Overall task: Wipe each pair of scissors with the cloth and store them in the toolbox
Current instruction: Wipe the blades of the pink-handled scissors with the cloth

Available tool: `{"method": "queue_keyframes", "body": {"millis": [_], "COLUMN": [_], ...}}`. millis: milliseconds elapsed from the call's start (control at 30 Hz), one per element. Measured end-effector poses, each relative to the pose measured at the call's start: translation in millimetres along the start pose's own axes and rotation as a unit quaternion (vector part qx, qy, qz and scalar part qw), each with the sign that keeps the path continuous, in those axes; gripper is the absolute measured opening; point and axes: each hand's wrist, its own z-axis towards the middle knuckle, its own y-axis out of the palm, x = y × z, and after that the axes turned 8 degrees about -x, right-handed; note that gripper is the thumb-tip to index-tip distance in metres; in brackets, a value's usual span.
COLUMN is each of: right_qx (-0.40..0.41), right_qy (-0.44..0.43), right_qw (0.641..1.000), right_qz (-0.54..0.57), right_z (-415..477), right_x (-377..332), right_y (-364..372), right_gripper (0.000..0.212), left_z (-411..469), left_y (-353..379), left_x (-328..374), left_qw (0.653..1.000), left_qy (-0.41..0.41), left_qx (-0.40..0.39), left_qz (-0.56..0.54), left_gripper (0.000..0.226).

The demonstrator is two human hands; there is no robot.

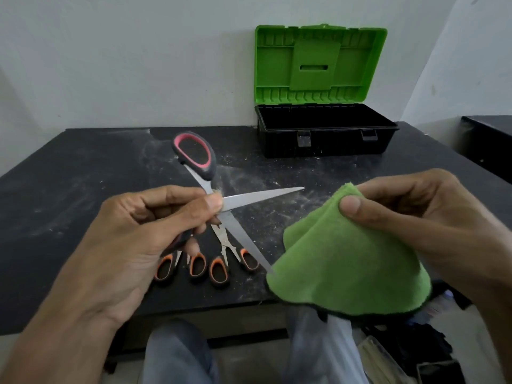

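Above the tabletop (83, 176), the left hand (133, 225) gripped opened red-handled scissors (260, 197); the right hand (415, 217), at three o'clock, pinched the green cloth (346, 267).

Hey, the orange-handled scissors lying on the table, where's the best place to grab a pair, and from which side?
Probably by the orange handle loops, coming from the near edge of the table: the loops point toward you, while the blades point away, under the big scissors your left hand holds.
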Motion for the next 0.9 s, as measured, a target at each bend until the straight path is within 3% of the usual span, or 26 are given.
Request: {"method": "queue_keyframes", "body": {"millis": [333,733,900], "right_qx": [0.001,-0.076,-0.082], "right_qy": [0.006,0.061,0.130], "right_qw": [1.000,0.995,0.985], "right_qz": [0.023,0.013,0.084], "right_z": [6.9,8.2,10.6], "right_x": [3.9,2.3,8.6], "right_y": [-3.8,2.0,1.2], "right_gripper": [0.022,0.022,0.029], "left_z": [-1.6,-1.4,1.7], "left_y": [11.1,11.8,9.8], "left_x": [-0.9,-2.7,-4.0], "left_qw": [0.998,0.985,0.954], "left_qy": [0.023,0.070,0.176], "left_qx": [-0.038,-0.053,-0.087], "left_qz": [0.038,0.147,0.227], "left_gripper": [0.017,0.016,0.015]}}
